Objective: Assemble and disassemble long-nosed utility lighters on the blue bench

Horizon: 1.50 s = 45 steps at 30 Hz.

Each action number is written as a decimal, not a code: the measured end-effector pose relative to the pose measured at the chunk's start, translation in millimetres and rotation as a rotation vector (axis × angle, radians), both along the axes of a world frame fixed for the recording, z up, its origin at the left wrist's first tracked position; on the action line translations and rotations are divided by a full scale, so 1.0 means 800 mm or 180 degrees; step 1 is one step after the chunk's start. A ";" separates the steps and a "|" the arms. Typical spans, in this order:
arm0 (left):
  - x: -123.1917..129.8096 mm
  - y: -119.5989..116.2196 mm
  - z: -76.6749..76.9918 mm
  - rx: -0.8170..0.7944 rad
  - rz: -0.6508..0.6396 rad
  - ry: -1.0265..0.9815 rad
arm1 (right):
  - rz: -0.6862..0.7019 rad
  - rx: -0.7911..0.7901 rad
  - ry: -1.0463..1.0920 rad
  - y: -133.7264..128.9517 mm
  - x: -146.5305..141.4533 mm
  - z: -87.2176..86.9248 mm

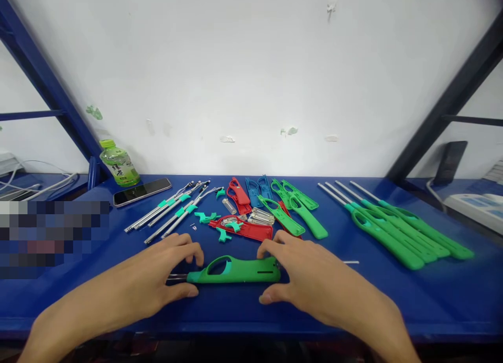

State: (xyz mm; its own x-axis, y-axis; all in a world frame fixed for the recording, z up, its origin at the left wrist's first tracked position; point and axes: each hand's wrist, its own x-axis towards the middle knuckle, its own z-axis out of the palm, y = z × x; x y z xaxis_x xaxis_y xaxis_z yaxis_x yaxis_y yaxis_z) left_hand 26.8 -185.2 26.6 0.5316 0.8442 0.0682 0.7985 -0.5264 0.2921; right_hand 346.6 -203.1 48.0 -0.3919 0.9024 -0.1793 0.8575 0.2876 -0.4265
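A green gas lighter [243, 270] with a long tube lies sideways near the table's front edge. My left hand [165, 271] is around its tube end, thumb below and curled fingers above, spread apart with gaps to the lighter. Around the handle's butt end is my right hand [302, 274], thumb and fingers also apart; its fingertips come close to the handle's top edge, and whether they touch I cannot tell. Beyond the hands lie a red handle half [251, 230], small turquoise triggers [223, 235] and clear fuel tanks [261, 216].
Several green lighters [393, 237] lie at the right. Silver tubes with wires [161, 211] lie at the left, near a phone [142, 191] and a green bottle [120, 164]. Green handle halves [308, 216] and blue halves [257, 190] lie toward the white wall [251, 80].
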 end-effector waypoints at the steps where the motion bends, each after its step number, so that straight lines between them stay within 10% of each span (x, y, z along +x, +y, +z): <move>1: 0.001 0.001 -0.002 -0.0182 -0.0067 0.0015 | 0.0037 0.0030 -0.0040 0.001 -0.003 -0.001; 6: 0.011 0.002 0.006 -0.0403 -0.0005 -0.0153 | 0.0080 0.0201 0.0085 0.004 0.006 -0.002; 17: 0.072 -0.011 0.000 0.1303 -0.0334 -0.0152 | -0.0416 0.0489 0.1035 -0.001 0.045 0.035; 32: 0.045 -0.048 -0.015 0.0210 -0.0511 0.0043 | -0.0088 0.1199 0.1262 -0.028 0.045 0.042; 45: 0.031 -0.050 0.027 -0.0371 -0.0235 -0.0263 | 0.0839 0.2235 0.1018 -0.030 0.031 0.042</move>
